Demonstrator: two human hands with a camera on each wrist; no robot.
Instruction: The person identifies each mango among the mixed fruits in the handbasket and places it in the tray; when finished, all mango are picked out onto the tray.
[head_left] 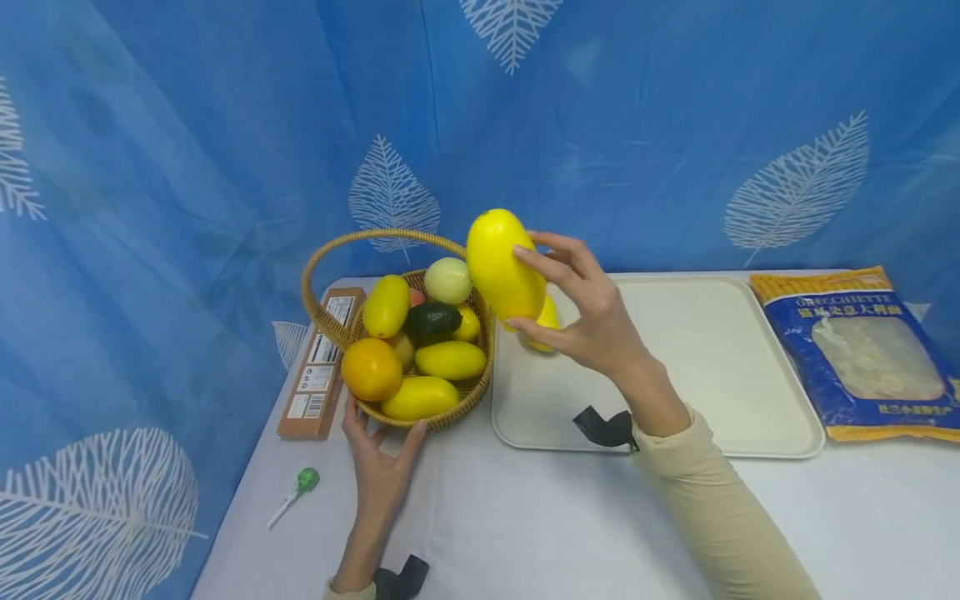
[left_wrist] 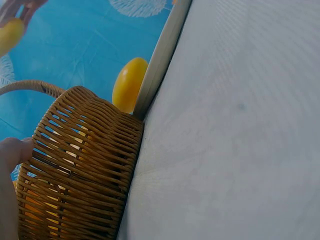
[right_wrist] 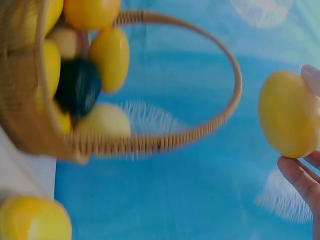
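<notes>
My right hand holds a large yellow mango up above the tray's left end, thumb below and fingertips on its upper side. In the right wrist view the same mango shows beyond the basket's handle. My left hand grips the near side of a wicker basket with thumb and fingers spread along it. Inside lie several yellow mangoes, an orange, a dark green avocado and a pale green round fruit. Another yellow fruit lies on the tray, partly hidden behind the held mango.
The cream tray is right of the basket, with a blue and yellow pasta bag beyond it. Left of the basket lies a long brown box. A green lollipop rests nearer the front. A blue curtain hangs behind.
</notes>
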